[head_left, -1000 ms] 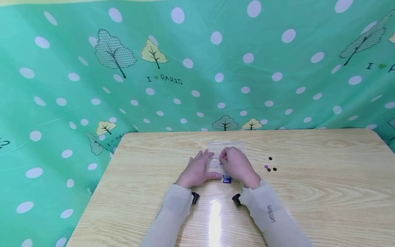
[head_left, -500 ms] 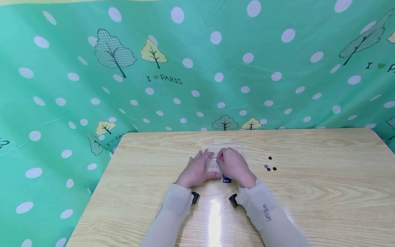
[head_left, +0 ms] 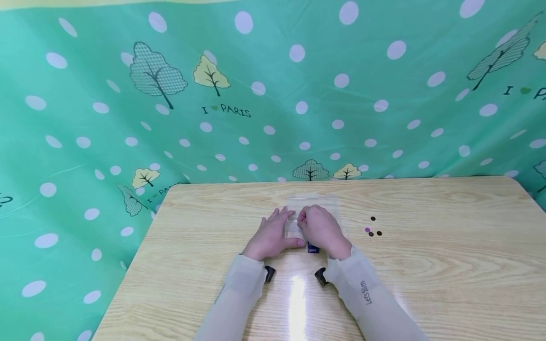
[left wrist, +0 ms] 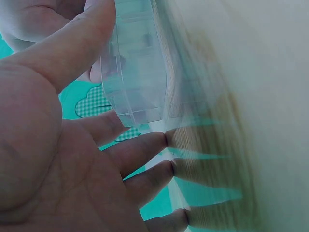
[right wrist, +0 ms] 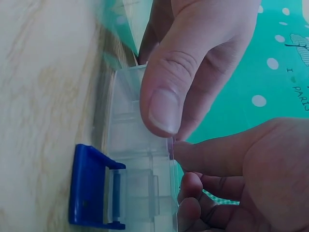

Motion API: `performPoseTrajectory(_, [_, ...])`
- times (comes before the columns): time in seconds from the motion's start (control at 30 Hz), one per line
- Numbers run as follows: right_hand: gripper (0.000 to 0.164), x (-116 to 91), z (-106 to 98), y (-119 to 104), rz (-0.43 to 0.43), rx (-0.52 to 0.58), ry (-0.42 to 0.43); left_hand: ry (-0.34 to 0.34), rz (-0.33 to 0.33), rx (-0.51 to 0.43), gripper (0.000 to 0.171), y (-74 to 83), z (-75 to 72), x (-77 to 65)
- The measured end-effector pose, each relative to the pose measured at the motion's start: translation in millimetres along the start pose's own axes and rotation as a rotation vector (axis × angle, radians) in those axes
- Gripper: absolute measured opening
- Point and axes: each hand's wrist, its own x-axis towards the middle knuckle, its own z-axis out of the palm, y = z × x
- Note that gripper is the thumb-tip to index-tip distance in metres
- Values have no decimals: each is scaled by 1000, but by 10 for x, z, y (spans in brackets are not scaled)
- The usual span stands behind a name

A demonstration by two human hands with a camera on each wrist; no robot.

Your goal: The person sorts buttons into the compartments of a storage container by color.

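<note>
A green cloth [head_left: 264, 52] with white dots [head_left: 349, 13] hangs behind the far edge of a pale wooden table [head_left: 448, 274] and also at the left side. Trees [head_left: 155, 73] are printed on it, with the word PARIS [head_left: 236, 111]. On the table's near part, a white strip of light [head_left: 297, 308] shines.

A clear plastic box [right wrist: 130, 140] with see-through walls and inner dividers is lying flat toward the far side of the wooden table [head_left: 426, 265], well in from its left and right edges, while its blue clasp [right wrist: 87, 188] is sticking out, unfastened, from the near side.
</note>
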Motion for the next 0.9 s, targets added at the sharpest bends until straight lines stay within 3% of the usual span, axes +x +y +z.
performPoseTrajectory(0.27, [8,3,-4,1,7,-14,-10,3,-1,-4,89,-7,12,-3])
performPoseTrajectory(0.53, [10,-4,-17,23,-1,43,-11,4,-6,-9,89,-15,24,2])
performPoseTrajectory(0.9, [11,-73,-238,132,-29,69,37,8,-15,4,90,-26,29,16])
